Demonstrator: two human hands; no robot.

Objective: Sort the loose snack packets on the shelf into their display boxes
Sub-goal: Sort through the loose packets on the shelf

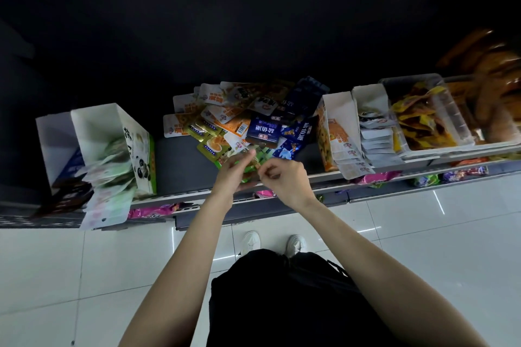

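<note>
Loose heap of flat foil snack packets (239, 118), orange-and-white, gold-green and dark blue, piled on the grey metal shelf (180, 166) at about 12 o'clock from the hands. At the heap's near edge, a few small green packets (248, 167), blurred, gripped between both hands. Left hand (235, 175) curled round the green packets from the 9 o'clock side, thumb up against them. Right hand (282, 177) at 3 o'clock of it, fingertips pinching the same bunch, knuckles bent.

At 9 o'clock on the shelf, tall white cardboard display box with a panda print and green side (141, 149), tipped toward the shelf edge, pale green pouches (110, 177) spilling out over the front lip. At 3 o'clock of the heap, open white-and-orange cardboard display box (338, 127) holding a row of white packets (375, 144) standing on edge. Just beyond at 2 o'clock, clear plastic bin (451, 118) with yellow-orange packets inside. Below the shelf lip, pink and purple wrappers (152, 211) on a lower tier. White glossy tiled floor (56, 276) underneath, two white shoes (251, 242) at 6 o'clock.
</note>
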